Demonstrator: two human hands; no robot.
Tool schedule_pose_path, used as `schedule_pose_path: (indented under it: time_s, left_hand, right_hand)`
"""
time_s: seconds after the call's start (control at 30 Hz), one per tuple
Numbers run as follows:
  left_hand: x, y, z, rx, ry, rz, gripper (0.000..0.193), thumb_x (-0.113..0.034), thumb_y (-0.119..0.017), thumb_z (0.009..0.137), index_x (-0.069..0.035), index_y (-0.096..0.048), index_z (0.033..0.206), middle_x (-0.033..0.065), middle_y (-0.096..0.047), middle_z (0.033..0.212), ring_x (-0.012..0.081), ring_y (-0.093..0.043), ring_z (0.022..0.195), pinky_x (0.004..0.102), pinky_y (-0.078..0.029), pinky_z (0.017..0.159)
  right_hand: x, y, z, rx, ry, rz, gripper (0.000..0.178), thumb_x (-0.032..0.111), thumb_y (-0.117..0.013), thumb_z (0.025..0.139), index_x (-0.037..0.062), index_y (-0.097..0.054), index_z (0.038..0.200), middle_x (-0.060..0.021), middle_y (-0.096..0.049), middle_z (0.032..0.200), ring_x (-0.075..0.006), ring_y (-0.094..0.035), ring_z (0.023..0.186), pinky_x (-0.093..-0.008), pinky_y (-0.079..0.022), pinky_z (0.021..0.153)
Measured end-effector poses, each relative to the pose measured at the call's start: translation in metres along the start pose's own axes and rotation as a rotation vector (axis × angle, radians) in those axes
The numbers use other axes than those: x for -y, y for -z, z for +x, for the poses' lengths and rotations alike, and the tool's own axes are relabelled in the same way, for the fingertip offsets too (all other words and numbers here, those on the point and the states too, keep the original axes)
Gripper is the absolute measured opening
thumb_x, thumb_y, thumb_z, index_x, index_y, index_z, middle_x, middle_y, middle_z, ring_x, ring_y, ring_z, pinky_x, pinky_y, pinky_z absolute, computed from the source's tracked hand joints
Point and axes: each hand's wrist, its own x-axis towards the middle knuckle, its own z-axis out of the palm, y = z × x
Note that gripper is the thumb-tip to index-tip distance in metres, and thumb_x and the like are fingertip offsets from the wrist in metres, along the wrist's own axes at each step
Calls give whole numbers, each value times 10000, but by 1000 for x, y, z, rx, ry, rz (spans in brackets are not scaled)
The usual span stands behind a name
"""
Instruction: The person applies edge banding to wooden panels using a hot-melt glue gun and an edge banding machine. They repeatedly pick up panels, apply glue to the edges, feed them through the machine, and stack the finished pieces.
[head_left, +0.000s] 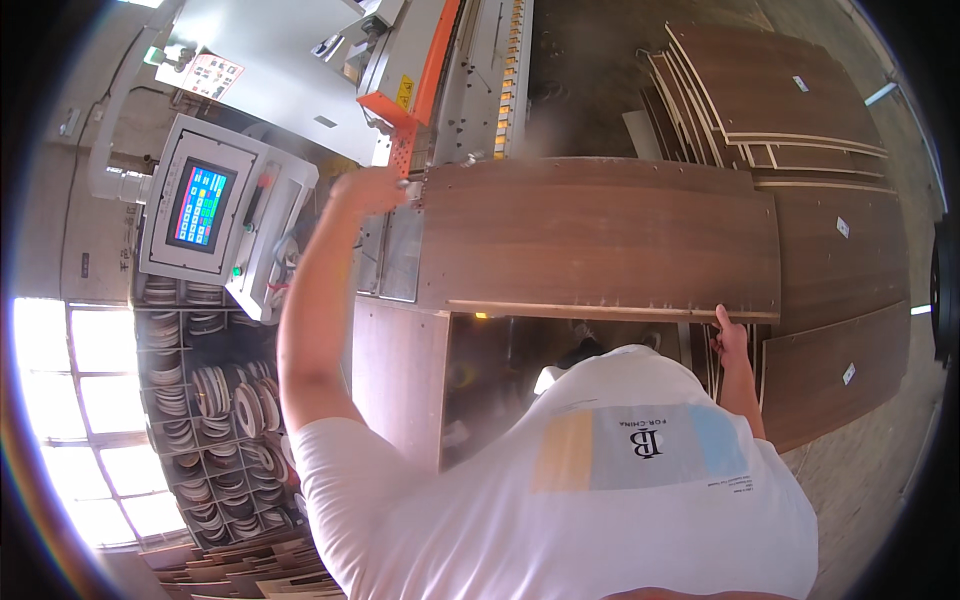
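Note:
A long brown wood-grain panel lies flat in front of me, its left end at the machine's orange guard bracket. My right hand is at the panel's near edge towards its right end, thumb against the edge and fingers curled below it. My left hand reaches to the panel's far left corner, just under the orange bracket. Motion smears its fingers, so its grip cannot be made out. Under the panel's left end, a paler board extends towards me.
A control box with a lit screen stands at the left. Behind it, a rack holds several rolls of edging. Stacked brown panels fill the far right, with more panels at the right. The machine's roller track runs away from me.

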Motion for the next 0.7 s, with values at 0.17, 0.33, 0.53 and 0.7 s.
schedule_pose_path:
  time_s: [0.17,0.33,0.53,0.7]
  left_hand:
    - [-52,-9,6,-10,-56,9,442,-395,-666,910,-98,-658,1237,110,-726,1189,316,-695,1124,485,-566,915]
    - [-71,-8,12,-17,-11,91,364,-323,-657,926,-85,-695,1200,96,-740,1170,321,-719,1070,470,-595,844]
    - [-99,16,22,-3,-52,168,289,-269,-653,922,-69,-744,1110,100,-752,1143,313,-744,1017,448,-612,785]
    - [-85,13,25,-44,-81,252,283,-260,-645,922,-73,-745,1109,102,-753,1144,313,-742,1029,452,-611,786]
  right_hand:
    - [-3,6,8,80,-8,6,542,570,-808,837,56,-667,939,50,-418,615,-88,-439,512,-258,-457,496]
    - [0,3,2,73,-5,0,523,553,-806,846,60,-674,960,45,-459,638,-77,-446,516,-254,-457,480]
    - [-6,7,12,75,-30,-22,547,563,-803,840,46,-679,964,41,-470,641,-81,-446,513,-249,-468,485]
    - [-7,5,12,86,11,3,573,565,-797,845,16,-670,949,43,-438,621,-90,-452,506,-254,-472,482]
